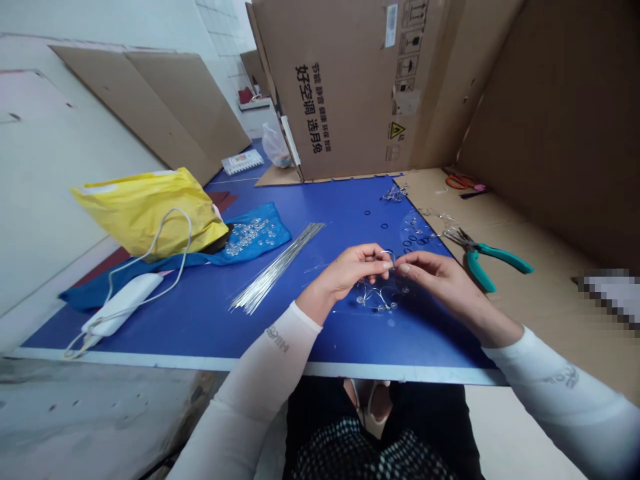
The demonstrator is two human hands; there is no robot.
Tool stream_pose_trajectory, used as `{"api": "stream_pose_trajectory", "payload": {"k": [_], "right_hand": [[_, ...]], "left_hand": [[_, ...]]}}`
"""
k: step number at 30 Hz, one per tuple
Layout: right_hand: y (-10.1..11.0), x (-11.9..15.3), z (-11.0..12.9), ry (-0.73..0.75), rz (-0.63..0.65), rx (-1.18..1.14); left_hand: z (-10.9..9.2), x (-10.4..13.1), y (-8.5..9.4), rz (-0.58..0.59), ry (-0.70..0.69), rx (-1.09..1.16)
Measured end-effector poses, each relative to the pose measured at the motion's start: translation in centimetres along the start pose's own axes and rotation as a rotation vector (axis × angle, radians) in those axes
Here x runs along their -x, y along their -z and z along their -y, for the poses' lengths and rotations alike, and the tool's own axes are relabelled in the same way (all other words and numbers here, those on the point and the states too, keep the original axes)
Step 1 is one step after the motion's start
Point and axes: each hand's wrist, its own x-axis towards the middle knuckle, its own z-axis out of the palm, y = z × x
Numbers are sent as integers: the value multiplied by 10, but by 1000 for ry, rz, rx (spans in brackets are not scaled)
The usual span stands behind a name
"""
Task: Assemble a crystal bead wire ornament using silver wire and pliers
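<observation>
Over the blue table (280, 333), my left hand (356, 268) pinches a thin bent wire (389, 254) between thumb and fingers. My right hand (431, 275) meets it from the other side, its fingertips closed at the same wire. Just below the hands hangs or lies a curved wire piece with clear beads (377, 303); whether it joins the held wire I cannot tell. Small black rings (407, 245) lie behind my right hand. Left of my left hand is a bundle of straight silver wires (280, 267).
Green-handled pliers (493, 257) and orange-handled scissors (461, 181) lie on cardboard at the right. Clear beads (250, 235) rest on blue cloth beside a yellow bag (155, 210). A white power strip (123, 303) sits at left. Tall cardboard (360, 87) stands behind.
</observation>
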Motion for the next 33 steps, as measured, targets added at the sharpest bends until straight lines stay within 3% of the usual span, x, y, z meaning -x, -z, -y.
{"api": "stream_pose_trajectory", "payload": {"k": [16,33], "right_hand": [[-5,5,3,75,-68,126],[-5,3,17,106,-66,38]], "left_hand": [[-5,1,0,8,-17,33],[-13,9,-2,-13,-33,61]]}}
